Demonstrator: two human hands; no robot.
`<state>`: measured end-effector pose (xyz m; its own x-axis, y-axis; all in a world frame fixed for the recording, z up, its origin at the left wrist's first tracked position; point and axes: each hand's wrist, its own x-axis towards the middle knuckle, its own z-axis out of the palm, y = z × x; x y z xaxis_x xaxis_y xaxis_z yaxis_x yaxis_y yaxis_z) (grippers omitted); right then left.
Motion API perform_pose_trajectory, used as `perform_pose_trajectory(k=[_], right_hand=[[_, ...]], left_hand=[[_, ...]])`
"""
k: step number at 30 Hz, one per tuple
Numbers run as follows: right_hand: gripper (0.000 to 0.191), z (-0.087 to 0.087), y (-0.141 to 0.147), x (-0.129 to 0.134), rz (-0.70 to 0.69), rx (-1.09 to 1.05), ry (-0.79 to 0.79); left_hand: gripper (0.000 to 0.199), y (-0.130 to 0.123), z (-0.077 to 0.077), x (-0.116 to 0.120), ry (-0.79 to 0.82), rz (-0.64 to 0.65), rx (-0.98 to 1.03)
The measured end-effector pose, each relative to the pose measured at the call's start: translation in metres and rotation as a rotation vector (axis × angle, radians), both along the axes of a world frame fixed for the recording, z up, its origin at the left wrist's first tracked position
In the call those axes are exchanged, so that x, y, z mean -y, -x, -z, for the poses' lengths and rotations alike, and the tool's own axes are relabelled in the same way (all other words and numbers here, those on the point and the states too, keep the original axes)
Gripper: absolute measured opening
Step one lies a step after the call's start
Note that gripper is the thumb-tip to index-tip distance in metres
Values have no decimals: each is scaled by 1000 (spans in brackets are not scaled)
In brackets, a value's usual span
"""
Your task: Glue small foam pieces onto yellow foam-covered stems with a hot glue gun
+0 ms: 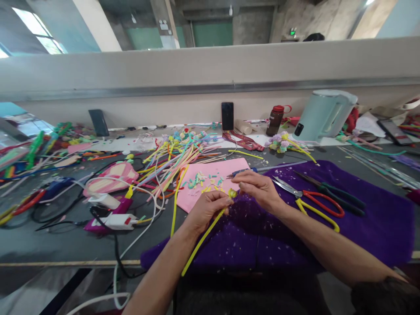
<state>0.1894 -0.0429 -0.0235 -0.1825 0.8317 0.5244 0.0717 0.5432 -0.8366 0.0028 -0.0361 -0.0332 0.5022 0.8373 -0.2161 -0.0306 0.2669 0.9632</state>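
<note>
My left hand (208,210) pinches a yellow pipe cleaner (201,244) near its upper end, and the long stem slants down toward me. At that end, just above the fingertips, sits a small yellow-green coiled piece (232,193). Close beside it on the right is my right hand (260,189), its fingers curled and pressed together; whatever lies between them is hidden. A blue-handled tool (242,173) lies behind the right fingers. Small cut bits in green, yellow and pink (210,180) are scattered on a pink sheet (193,201) beyond my hands.
Scissors with red and yellow handles (303,194) and dark green pliers (341,197) lie on the purple cloth (387,223). Pipe cleaners (167,173) are heaped back left. Cables and a magenta power strip (113,214) occupy the left. A kettle (323,116) and bottle (274,120) stand behind.
</note>
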Motion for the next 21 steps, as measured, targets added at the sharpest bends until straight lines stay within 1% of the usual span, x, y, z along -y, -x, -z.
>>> perform_pose_trajectory(k=[3,6,9,14,21], right_hand=[[23,1,-1,-1,75,-90,81],[21,4,3,-2,64,-102,206],[17,4,10,-1,43,-57,303],[18,3,17,3,27,-19,351],[15,15,15,-4,-20,-63,423]], left_hand=[[22,0,0,-1,4,-44,-1],[25,2,-1,-2,4,-97,-7],[26,4,-1,-3,11,-109,20],[24,7,1,-5,31,-85,76],[24,10,0,-8,8,-79,117]])
